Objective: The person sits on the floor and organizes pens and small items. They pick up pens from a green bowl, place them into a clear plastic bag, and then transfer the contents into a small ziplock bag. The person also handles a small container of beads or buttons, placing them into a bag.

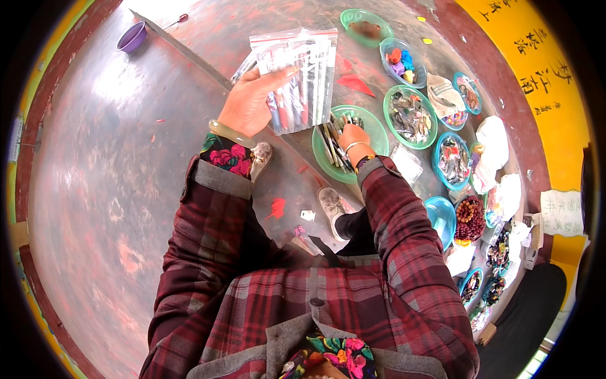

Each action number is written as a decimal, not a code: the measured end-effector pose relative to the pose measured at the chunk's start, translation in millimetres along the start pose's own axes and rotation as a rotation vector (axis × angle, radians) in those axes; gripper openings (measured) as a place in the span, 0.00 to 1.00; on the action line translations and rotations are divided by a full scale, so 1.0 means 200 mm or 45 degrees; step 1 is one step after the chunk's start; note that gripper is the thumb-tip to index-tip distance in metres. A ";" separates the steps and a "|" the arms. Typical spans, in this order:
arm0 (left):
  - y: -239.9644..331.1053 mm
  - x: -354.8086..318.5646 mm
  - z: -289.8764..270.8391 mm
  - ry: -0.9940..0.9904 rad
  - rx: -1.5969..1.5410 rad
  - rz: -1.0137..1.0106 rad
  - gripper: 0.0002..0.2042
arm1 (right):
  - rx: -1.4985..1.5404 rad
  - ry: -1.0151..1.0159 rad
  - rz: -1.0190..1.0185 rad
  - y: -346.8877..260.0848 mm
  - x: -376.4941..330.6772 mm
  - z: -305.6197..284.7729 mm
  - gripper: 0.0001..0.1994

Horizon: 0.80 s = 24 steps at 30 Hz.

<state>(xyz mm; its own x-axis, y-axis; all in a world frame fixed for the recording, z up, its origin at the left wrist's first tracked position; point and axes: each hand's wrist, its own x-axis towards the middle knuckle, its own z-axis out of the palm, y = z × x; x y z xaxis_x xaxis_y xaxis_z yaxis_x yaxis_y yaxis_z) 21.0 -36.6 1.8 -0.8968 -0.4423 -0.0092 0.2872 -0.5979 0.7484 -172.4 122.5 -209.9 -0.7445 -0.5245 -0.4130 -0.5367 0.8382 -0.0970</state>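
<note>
My left hand (247, 104) is raised over the floor, its thumb laid across the front of a stack of clear zip bags (322, 69). Slim pen-like sticks, some red and blue, show through the plastic. Lower and to the right, my right hand (355, 137) reaches into a green plastic basin (377, 129). Its fingers are curled in among dark, slender pens (333, 146), and the fingertips are hidden, so I cannot make out what they grip. The basin stands on the floor in front of my right shoe (331, 203).
More basins stand to the right: a green one with small packets (391, 120), a blue one (450, 158) and a bowl of colourful pieces (404, 62). Dark red beads (472, 218) lie beyond. A purple basin (132, 38) is far left. Red scraps (276, 207) dot the floor.
</note>
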 end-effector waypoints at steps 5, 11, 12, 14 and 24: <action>-0.01 0.00 0.02 0.012 -0.020 0.014 0.13 | 0.129 0.100 0.145 -0.06 -0.07 0.03 0.12; -0.01 0.00 0.02 -0.051 0.010 -0.017 0.15 | 0.175 0.217 -0.007 -0.08 -0.13 0.11 0.10; -0.01 0.01 0.01 -0.061 0.005 -0.022 0.14 | 0.152 0.225 -0.073 -0.09 -0.14 0.12 0.10; -0.02 0.01 0.00 -0.078 -0.004 -0.030 0.13 | 0.111 0.158 -0.099 -0.10 -0.15 0.11 0.11; -0.04 0.04 0.03 -0.041 -0.008 -0.020 0.15 | 0.621 0.781 -0.031 0.18 0.18 -0.23 0.11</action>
<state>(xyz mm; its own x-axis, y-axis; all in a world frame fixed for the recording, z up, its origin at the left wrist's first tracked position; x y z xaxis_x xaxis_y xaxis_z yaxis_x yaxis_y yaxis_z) 10.2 -32.1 -0.5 -0.9117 -0.4108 0.0006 0.2749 -0.6089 0.7441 -237.0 125.8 -186.3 -0.8972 -0.4137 0.1548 -0.4268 0.7218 -0.5448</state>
